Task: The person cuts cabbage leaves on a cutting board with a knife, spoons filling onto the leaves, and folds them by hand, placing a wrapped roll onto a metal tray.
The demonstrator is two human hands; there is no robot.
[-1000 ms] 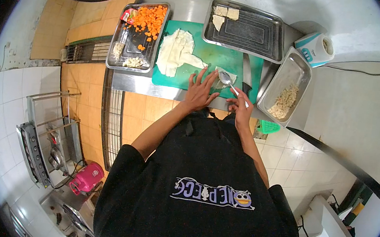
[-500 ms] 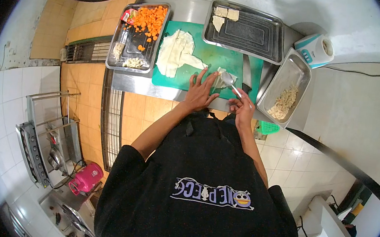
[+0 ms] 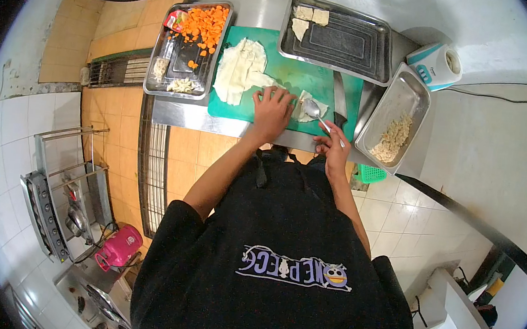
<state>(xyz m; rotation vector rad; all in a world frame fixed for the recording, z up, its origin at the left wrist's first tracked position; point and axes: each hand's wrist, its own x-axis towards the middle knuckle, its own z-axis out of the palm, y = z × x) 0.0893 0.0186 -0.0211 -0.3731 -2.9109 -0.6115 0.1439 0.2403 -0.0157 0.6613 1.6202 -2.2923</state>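
My right hand (image 3: 335, 148) is closed on the handle of a metal spoon (image 3: 312, 109). The spoon's bowl rests over a small pale wrapper piece (image 3: 306, 97) on the green cutting board (image 3: 237, 111). To its left, my left hand (image 3: 272, 112) lies on the board with fingers bent and a little apart, at the lower edge of a larger pale sheet (image 3: 241, 70). I see nothing held in it, though its fingertips partly cover the sheet's narrow end. A knife (image 3: 338, 95) lies just right of the small piece.
A tray (image 3: 148, 76) at the left bears chopped carrots (image 3: 207, 24) and pale bits. Behind the board, a dark tray (image 3: 385, 56) carries several pale pieces. At the right are a deep pan (image 3: 419, 94) with crumbly filling (image 3: 393, 139) and a paper roll (image 3: 436, 66).
My left hand has moved slightly left and up, away from the small piece, and its fingers have bent. The spoon has shifted a little left. The view has shifted slightly.
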